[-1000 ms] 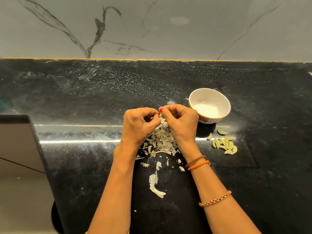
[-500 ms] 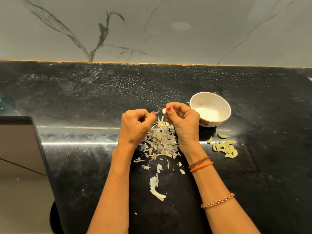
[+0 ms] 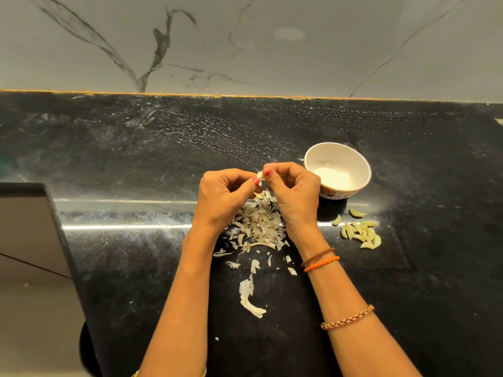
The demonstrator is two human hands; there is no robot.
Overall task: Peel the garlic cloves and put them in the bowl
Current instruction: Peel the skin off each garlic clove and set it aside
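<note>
A: So, where is the clove at this moment?

B: Up off the counter, between the two hands. The garlic clove (image 3: pixel 260 175) is pinched at the fingertips of both: the left hand (image 3: pixel 223 198) has its fingers curled in and its thumb tip against the clove, and the right hand (image 3: pixel 295 195) is curled the same way, nipping it from the other side.

A: Is it peeled?

B: Hard to say; only a small pale sliver shows between the painted nails, so I cannot tell how much skin is on it.

A: And the bowl?

B: The bowl (image 3: pixel 362 164) stands just beside the right hand, on the far right side of it, upright on the black countertop (image 3: pixel 136 159). Its inside looks white and I cannot make out any cloves in it.

A: What else lies there?

B: A pile of papery peels (image 3: pixel 260 223) sits directly under the hands, with loose scraps trailing toward the person. A small cluster of peeled cloves (image 3: pixel 360 234) lies on the counter near the bowl, on its near side. The right forearm carries an orange thread band (image 3: pixel 322 263) at the wrist and a beaded bracelet (image 3: pixel 348 318) farther up.
</note>
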